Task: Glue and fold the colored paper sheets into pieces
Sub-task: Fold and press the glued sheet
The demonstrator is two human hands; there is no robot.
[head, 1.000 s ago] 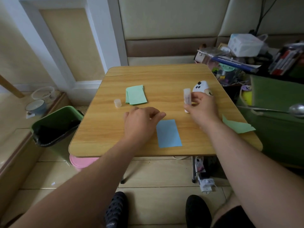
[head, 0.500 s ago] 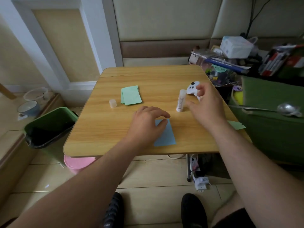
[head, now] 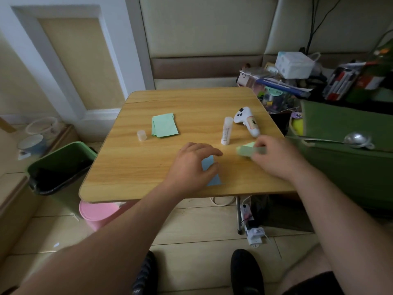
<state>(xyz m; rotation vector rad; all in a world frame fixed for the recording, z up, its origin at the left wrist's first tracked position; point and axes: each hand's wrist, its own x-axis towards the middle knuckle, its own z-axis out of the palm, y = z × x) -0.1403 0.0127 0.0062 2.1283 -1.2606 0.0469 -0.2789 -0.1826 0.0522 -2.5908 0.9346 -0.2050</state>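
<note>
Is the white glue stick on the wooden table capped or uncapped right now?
Uncapped. The white glue stick stands upright with no cap on it, and its small translucent cap sits apart on the wooden table, left of the green paper stack.

No text legible. Glue stick [head: 226, 131]: label print present, too small to read. White device [head: 248, 120]: dark mark on tan band, not decipherable. Blue strip [head: 280, 84] in the clutter right of the table [head: 131, 167]: white lettering, upside down and blurred, unreadable. White box [head: 294, 64]: faint pattern, no characters made out
</note>
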